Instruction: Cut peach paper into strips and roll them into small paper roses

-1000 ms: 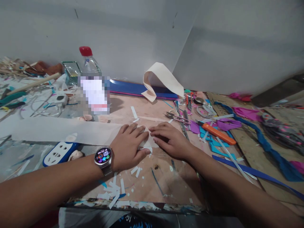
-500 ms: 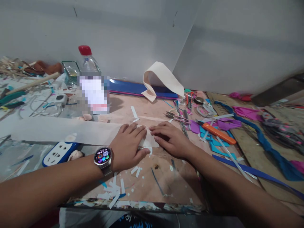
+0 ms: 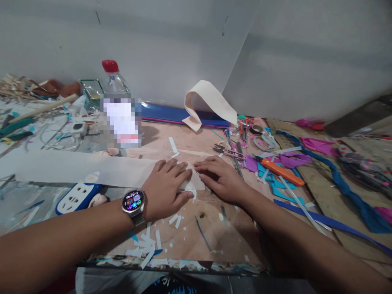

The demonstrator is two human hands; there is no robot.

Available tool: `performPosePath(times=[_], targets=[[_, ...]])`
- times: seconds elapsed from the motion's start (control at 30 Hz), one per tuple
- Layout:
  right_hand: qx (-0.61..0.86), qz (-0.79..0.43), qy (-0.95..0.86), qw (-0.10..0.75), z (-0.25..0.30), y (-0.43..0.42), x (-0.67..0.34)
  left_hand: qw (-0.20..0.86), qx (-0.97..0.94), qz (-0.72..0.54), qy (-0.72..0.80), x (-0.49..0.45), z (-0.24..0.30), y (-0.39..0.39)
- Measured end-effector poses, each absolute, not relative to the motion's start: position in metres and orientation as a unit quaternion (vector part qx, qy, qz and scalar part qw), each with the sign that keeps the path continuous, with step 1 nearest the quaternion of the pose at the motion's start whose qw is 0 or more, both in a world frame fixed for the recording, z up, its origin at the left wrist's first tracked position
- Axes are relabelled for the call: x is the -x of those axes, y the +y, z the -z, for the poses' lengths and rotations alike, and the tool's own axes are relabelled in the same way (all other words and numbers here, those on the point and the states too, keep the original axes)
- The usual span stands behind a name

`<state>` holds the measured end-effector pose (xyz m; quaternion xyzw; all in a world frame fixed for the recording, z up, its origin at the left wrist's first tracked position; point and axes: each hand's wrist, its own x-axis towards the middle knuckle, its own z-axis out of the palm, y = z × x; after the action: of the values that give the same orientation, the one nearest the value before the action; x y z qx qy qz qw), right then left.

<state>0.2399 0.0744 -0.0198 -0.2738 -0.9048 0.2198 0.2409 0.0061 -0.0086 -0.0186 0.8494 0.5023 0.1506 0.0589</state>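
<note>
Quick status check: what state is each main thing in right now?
Pale strip: spread out lengthwise
Left hand: palm down on it
Right hand: fingers curled at its right end, grip unclear
Watch: worn, display lit
Bottle: upright, capped
Power strip: nothing plugged in where visible
Second strip: curled into an arch
Blurred screen: lit

The desk (image 3: 226,243) has a worn, pinkish-brown top, spotted and stained, with a ragged front edge crusted in scraps. A long pale strip (image 3: 76,167) stretches flat from the left to the middle, near a blue-and-white power strip (image 3: 73,199). Loose white slips (image 3: 148,247) lie scattered toward the front. At the back sit blue sheets (image 3: 165,114). On the right, an orange-handled tool (image 3: 283,171) and small snips (image 3: 234,153) lie among purple scraps (image 3: 295,160); green-handled pliers (image 3: 16,126) rest at far left.
</note>
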Motion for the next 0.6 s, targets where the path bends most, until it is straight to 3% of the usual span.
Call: performPosePath(times=[0.6], targets=[[0.257, -0.189, -0.913, 0.255, 0.019, 0.0759, -0.2375, 0.057, -0.848, -0.149, 0.505, -0.0067, 0.0183, -0.0091]])
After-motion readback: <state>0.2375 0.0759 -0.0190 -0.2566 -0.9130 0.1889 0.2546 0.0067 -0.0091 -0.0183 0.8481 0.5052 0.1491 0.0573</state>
